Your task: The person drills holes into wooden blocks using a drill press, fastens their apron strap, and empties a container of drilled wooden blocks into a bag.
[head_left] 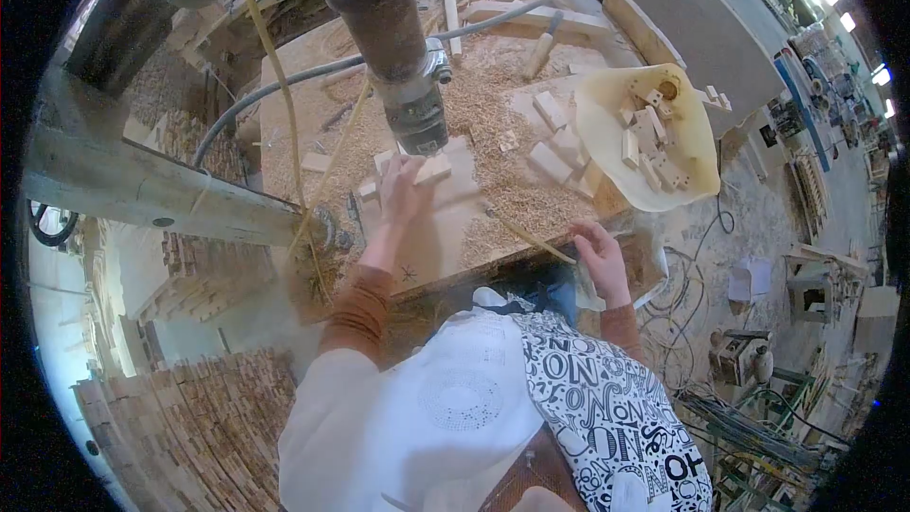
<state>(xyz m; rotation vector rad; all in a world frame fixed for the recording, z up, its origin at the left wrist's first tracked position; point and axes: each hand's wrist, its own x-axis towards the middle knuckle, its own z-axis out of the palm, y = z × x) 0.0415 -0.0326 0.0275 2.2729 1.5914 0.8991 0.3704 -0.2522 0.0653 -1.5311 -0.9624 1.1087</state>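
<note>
Under the head of a heavy drilling machine, my left hand grips a small pale wooden block. Its fingertips are right below the machine's lower end, which hides part of the grip. More light wooden pieces lie beside that hand on a flat board. My right hand hovers by the table's front edge, its fingers loosely curled and apart with nothing visible between them. Close to its fingertips is the end of a thin wooden stick lying across the edge.
Wood shavings cover much of the worktable. A cream-coloured basin of small wooden parts stands on the right, with loose blocks beside it. A grey hose crosses overhead. Stacked timber fills the lower left; cables trail on the floor.
</note>
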